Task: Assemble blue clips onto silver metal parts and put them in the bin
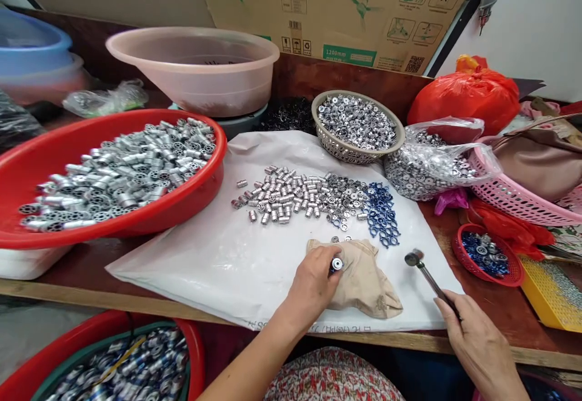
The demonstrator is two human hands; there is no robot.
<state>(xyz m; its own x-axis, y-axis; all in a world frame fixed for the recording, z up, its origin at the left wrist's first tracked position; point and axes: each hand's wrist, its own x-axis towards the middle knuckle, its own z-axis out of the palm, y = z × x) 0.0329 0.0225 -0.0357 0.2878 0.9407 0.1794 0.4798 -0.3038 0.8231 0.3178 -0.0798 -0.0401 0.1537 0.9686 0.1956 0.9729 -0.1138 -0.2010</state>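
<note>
My left hand [313,280] is closed around a small cylindrical metal part [337,264], its round end facing up, over a folded beige cloth [370,283]. In my right hand [475,334] is a small hammer [425,271], gripped by its handle with the head raised to the right of the cloth. Beyond the cloth, silver cylinders [286,192] lie in a loose pile on a white sheet [191,268]. Beside them are flat silver discs [345,198] and blue rings [382,213].
A large red basin [213,177] of silver cylinders stands left; another red basin [195,352] of parts sits below the table edge. At the back is a grey-green basket [325,137] of silver pieces. To the right are a small red basket [459,255] and a yellow tray [534,295].
</note>
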